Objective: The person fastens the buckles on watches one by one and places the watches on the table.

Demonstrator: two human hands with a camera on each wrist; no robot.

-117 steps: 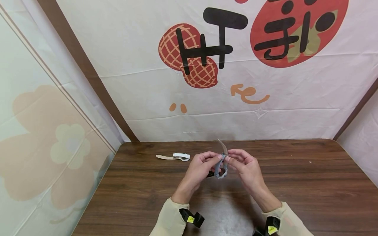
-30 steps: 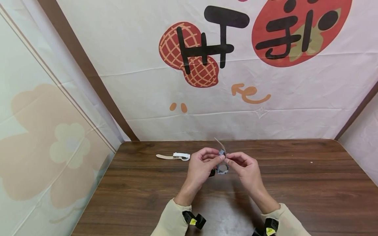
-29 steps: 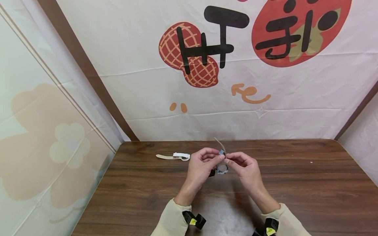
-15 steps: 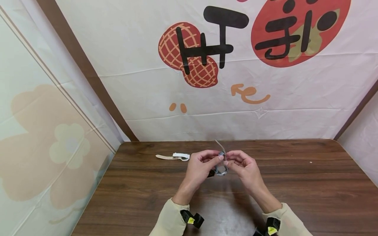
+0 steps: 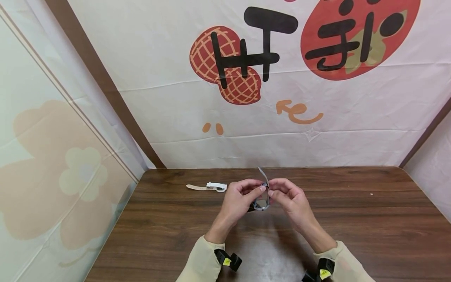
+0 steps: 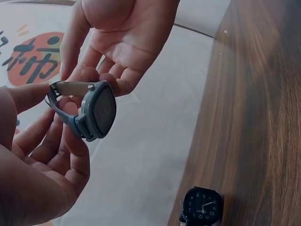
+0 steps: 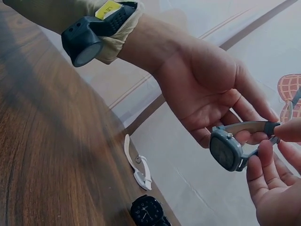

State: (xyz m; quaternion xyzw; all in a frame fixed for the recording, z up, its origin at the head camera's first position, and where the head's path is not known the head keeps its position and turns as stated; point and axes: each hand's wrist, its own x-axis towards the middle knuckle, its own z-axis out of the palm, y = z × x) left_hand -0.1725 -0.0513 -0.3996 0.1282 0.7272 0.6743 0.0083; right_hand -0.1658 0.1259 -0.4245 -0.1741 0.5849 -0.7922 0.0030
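Note:
A blue-grey wristwatch (image 6: pixel 103 112) is held up between both hands, above the tabletop, its strap bent into a loop. My left hand (image 5: pixel 237 201) pinches the strap by the buckle, thumb on top. My right hand (image 5: pixel 294 201) pinches the other strap piece between thumb and fingers, right beside the left fingertips. A free strap end (image 5: pixel 263 176) sticks up past the fingers in the head view. In the right wrist view the watch case (image 7: pixel 225 149) hangs below the strap, face outward. The fingers partly hide the buckle.
A white watch (image 5: pixel 216 187) lies on the wooden table (image 5: pixel 158 235), left of the hands. A black watch (image 6: pixel 203 206) lies nearer, mostly covered by the left hand in the head view. A printed cloth (image 5: pixel 169 113) hangs behind the table's back edge.
The watch case has tilted and shifted slightly left below the hands. The free strap end has moved a little right and down over the last second. Both hands keep their pinch.

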